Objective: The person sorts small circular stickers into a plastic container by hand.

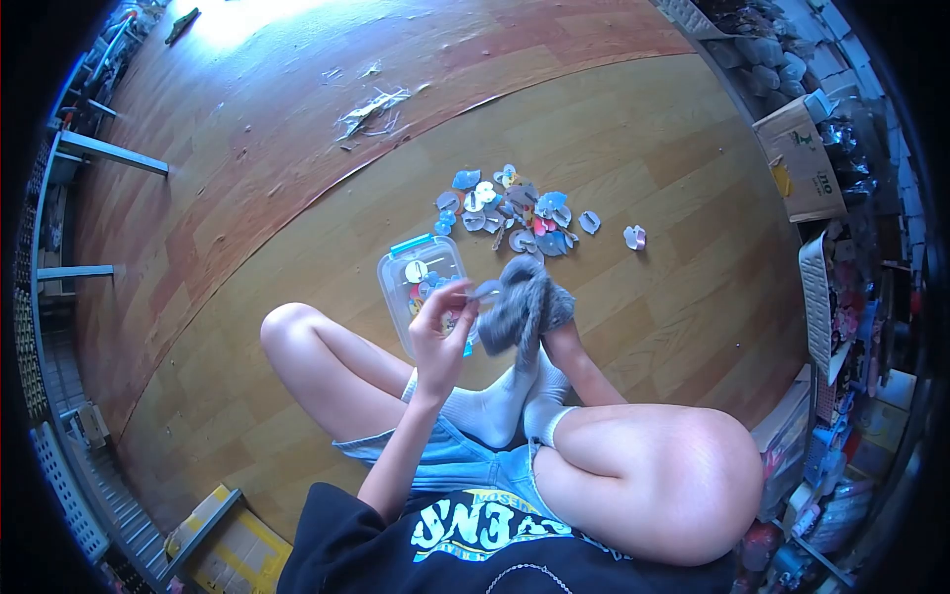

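Observation:
My left hand (442, 327) is raised over the clear plastic box, thumb and fingers pinched on a small flat greyish piece (485, 290). Against that piece is a fuzzy grey cloth (524, 309), bunched around my right hand and blurred by motion. The cloth covers the right fingers; only the wrist and forearm (586, 374) show. Below my left hand stands the clear plastic box (394, 292) with blue clips, several colourful flat pieces (417, 270) inside. A loose pile of flat cut-out pieces (524, 203), many grey side up, lies on the floor beyond.
One shaped piece (634, 237) lies apart, right of the pile. Pale shredded scraps (372, 111) are on the wooden floor farther off. Shelves with packed goods and a cardboard box (802, 163) line the right. Metal rack legs (114, 153) jut in at left; a taped carton (237, 554) sits lower left.

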Tool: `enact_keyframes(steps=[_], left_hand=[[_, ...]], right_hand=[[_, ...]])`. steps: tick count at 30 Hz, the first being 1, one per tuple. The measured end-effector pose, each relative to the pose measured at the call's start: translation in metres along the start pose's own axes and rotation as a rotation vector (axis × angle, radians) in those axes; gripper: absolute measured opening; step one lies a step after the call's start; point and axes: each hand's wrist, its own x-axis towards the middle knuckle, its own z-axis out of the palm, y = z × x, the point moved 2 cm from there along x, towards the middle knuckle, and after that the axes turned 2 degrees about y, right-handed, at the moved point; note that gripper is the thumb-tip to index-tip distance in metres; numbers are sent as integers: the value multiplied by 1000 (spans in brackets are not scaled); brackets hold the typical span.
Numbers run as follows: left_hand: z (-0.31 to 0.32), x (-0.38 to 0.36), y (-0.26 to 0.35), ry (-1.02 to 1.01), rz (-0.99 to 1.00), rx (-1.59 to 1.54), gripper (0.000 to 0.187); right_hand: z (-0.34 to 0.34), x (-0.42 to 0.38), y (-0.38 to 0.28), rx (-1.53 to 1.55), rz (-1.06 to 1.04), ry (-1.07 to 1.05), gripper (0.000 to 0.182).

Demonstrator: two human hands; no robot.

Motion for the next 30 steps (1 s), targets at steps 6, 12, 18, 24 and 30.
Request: enact_keyframes(steps=[6,12,18,24,30], left_hand=[[16,-3,14,-21,545,794,44],[23,-13,16,-99,208,244,41],[8,-8,-5,-24,-37,24,22],[-1,-2,-2,-147,-24,187,15],[10,-17,0,-73,-8,170,14]], right_hand=[[-3,-3,13,-189,-193,-36,40],[30,-3,-24,6,14,-241,41],[29,-8,-30,-102,-80,-212,50],[13,-2,-18,-436,-132,-318,50],[12,-5,-15,-491,-211,-242,43]])
